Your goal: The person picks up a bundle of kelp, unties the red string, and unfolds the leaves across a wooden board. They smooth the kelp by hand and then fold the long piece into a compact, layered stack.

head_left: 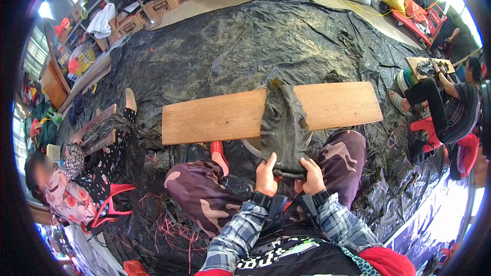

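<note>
A dark, wrinkled, sheet-like piece (pixel 284 122) lies across the middle of a light wooden board (pixel 215 118) and hangs down over its near edge. My left hand (pixel 266 176) grips the lower left corner of the dark piece, thumb on top. At its lower right corner my right hand (pixel 312 176) holds it the same way, fingers curled beneath. The board rests crosswise beyond my knees, over a round container (pixel 251 145) that shows only partly under it.
Black plastic sheeting (pixel 199 61) covers the floor. One person (pixel 71 189) sits at the left beside a board, another (pixel 455 107) at the right with a board (pixel 429 66). Pink strings (pixel 176 232) lie at lower left. Cardboard boxes (pixel 162 3) stand at the back left.
</note>
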`<state>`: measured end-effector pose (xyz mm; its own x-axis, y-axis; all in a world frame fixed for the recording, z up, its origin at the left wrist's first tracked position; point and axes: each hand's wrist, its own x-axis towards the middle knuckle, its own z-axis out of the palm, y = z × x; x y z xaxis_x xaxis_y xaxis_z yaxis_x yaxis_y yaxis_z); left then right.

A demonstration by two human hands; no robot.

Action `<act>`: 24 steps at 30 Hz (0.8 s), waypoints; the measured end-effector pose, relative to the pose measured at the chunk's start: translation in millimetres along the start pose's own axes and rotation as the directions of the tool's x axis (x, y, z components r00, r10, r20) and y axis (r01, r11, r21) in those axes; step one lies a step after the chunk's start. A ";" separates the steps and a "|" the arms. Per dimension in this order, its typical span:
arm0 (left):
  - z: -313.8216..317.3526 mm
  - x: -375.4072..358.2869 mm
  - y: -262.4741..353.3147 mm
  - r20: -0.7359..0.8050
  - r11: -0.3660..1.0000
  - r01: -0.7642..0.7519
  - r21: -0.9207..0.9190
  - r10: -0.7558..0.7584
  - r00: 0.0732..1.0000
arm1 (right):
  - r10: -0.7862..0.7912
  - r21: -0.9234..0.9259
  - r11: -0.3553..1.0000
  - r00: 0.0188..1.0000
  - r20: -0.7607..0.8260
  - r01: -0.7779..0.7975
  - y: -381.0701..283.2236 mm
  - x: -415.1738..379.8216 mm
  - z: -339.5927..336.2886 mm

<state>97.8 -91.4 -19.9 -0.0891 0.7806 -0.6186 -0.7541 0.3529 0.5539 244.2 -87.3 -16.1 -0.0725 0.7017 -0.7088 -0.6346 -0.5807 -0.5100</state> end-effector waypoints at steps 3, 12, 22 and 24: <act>-8.9 2.5 -9.7 -0.018 1.000 -0.009 -0.002 0.009 1.000 | -0.153 -0.031 0.988 0.984 -0.087 0.151 1.1 -4.9 4.8; -13.0 -2.7 -14.0 -0.036 0.997 -0.073 0.011 0.073 0.997 | -0.168 0.030 0.985 0.980 -0.110 0.173 18.5 10.2 -14.9; -18.8 4.4 -19.1 -0.073 0.984 -0.024 -0.174 0.012 0.997 | -0.190 0.025 0.981 0.974 -0.125 0.194 21.7 23.4 -25.2; -26.9 9.7 -21.7 -0.057 0.980 -0.021 -0.197 0.010 0.998 | 0.003 0.203 0.979 0.988 -0.155 0.029 22.5 27.1 -28.6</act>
<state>95.9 -105.3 -52.9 -0.1335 0.7535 -0.6437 -0.8654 0.2278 0.4462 250.0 -93.2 -60.7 0.0460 0.6273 -0.7774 -0.7795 -0.4641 -0.4207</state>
